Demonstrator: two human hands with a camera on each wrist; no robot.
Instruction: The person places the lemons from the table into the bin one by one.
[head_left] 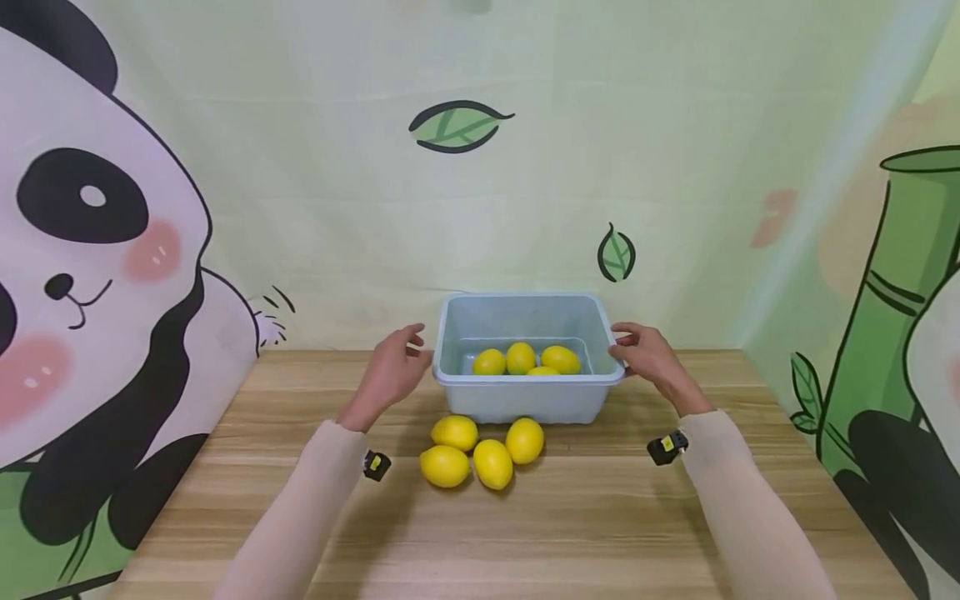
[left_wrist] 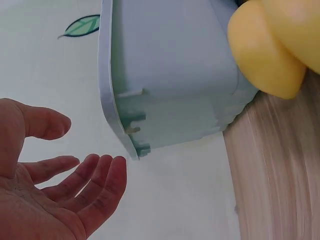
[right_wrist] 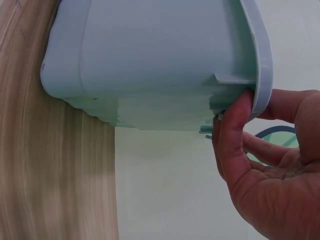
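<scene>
A light blue bin (head_left: 525, 402) is set upright on the wood-grained surface (head_left: 600, 533), near the backdrop (head_left: 337, 167), with its long side turned toward the person. Inside it, four yellow lemons (head_left: 521, 358) can be seen on the floor of the bin: three are lined up roughly in a row, and the fourth is partly hidden by the front rim. Four more lemons (head_left: 492, 464) are gathered on the surface just in front of the bin, left of its middle for the most part, two of them placed one behind the other at the left of the group. The rim at the bin's right end is gripped by the right hand (head_left: 648, 354), its fingers being curled beneath the lip and its thumb laid on the other side, as is shown in the right wrist view. The left hand (head_left: 393, 367) is held just beside the left end, with nothing grasped; its fingers are loosely bent and its thumb is spread from them, and in the left wrist view a gap is left between thumb and rim. Both forearms are covered by pale sleeves (head_left: 296, 508), and the backdrop is printed with a panda (head_left: 176, 333), leaves (head_left: 457, 127) and bamboo (head_left: 885, 275).
</scene>
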